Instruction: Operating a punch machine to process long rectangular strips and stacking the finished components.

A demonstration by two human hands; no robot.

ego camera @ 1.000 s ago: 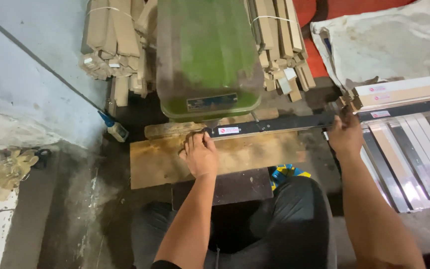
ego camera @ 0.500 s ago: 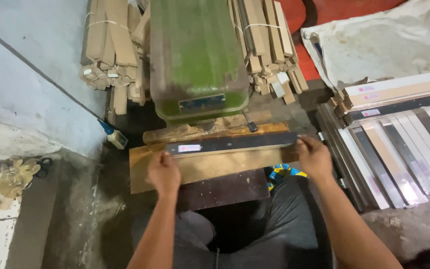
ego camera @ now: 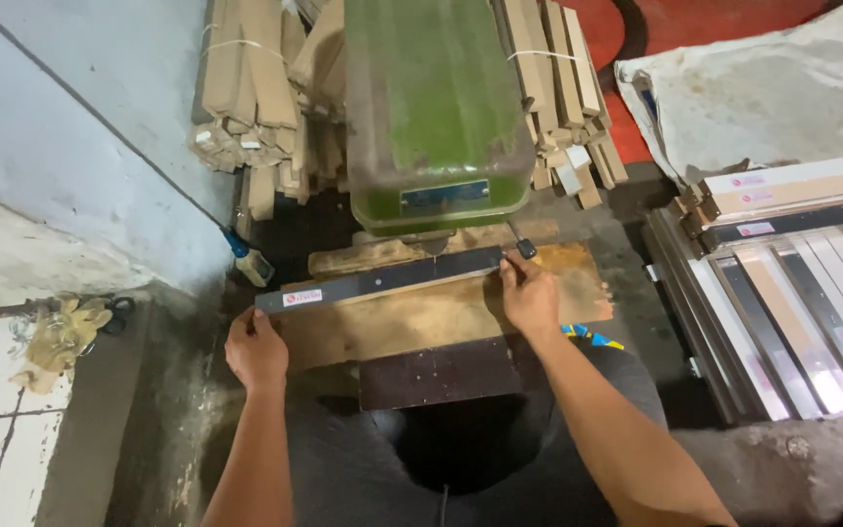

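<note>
Both hands grip a dark metal strip (ego camera: 382,280) on the wooden tabletop (ego camera: 441,317): left hand (ego camera: 258,351) at one end, right hand (ego camera: 531,296) at the other, under a green machine (ego camera: 433,107).

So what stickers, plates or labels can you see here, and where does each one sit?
Small white sticker with red print: near the left end of the dark strip held in both hands.
Blue rectangular plate: on the front of the green machine.
White stickers with pink print: on ends of the long strips stacked at right.
No screens or signs.
</note>
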